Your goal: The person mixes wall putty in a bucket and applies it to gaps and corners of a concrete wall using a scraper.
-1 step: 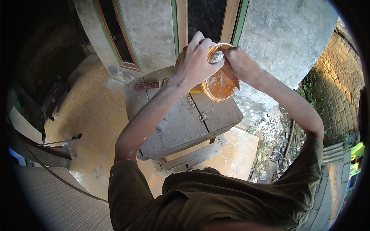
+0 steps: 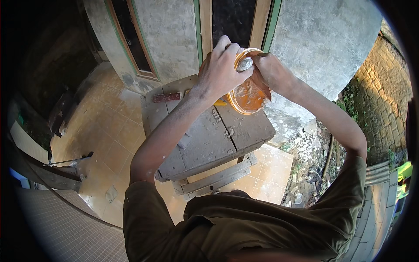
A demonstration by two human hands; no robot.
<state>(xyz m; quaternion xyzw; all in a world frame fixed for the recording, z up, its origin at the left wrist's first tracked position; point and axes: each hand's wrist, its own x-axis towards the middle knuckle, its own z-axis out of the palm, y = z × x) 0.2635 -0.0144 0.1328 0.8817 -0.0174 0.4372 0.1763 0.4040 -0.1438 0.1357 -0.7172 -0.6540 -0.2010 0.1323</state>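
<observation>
I hold an orange plastic bucket (image 2: 248,109) tilted above the far end of a wooden table, its mouth facing me. Wet, pale paste (image 2: 248,92) smears its inner wall. My left hand (image 2: 221,70) is closed over the left side of the rim, its thumb reaching into the mouth. On the opposite side my right hand (image 2: 273,72) is curled closed over the rim, with its fingertips hidden. Between the two hands, inside the mouth, shows a rounded grey-white lump (image 2: 245,64); whether it is paste or a coated tool end I cannot tell.
Under the bucket stands the worn table (image 2: 203,139), spotted with crumbs of paste. It carries a dark red block (image 2: 166,97) and a yellow object (image 2: 220,103), partly hidden. A plastered wall (image 2: 323,48) rises behind. Rubble (image 2: 305,166) lies to the right beside the tiled floor (image 2: 109,135).
</observation>
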